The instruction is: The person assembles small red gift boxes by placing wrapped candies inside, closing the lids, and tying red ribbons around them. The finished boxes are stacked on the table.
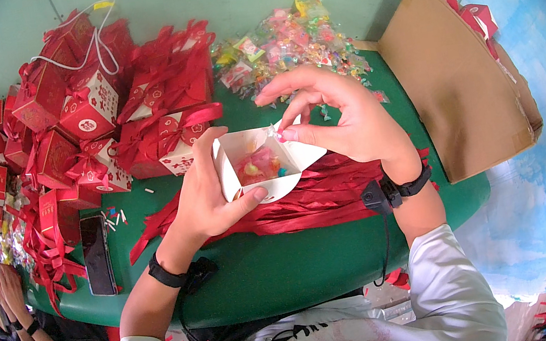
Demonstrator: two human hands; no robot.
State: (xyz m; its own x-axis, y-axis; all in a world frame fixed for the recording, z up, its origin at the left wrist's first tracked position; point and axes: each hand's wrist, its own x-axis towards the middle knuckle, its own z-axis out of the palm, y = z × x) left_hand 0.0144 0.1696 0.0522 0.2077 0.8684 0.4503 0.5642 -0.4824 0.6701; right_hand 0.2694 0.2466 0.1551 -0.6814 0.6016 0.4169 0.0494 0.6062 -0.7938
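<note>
the left hand [209, 190] is wrapped around an open white paper box [261, 161], thumb pressed on its near flap, fingers behind its left wall; the box is held above the near middle of the green table [287, 267]. bright wrapped candies [258, 165] lie inside it. the right hand [343, 118] hovers at the box's far right corner, thumb and a finger pinching a small clear-wrapped sweet [275, 130] at the rim, the other fingers spread loose. under the box lies a sheaf of red ribbons [333, 193]. a heap of finished red boxes [102, 111] crowds the table's left side, loose candy packets [282, 45] the far edge, a brown carton [449, 73] the right edge, a dark phone [97, 257] the near left.
</note>
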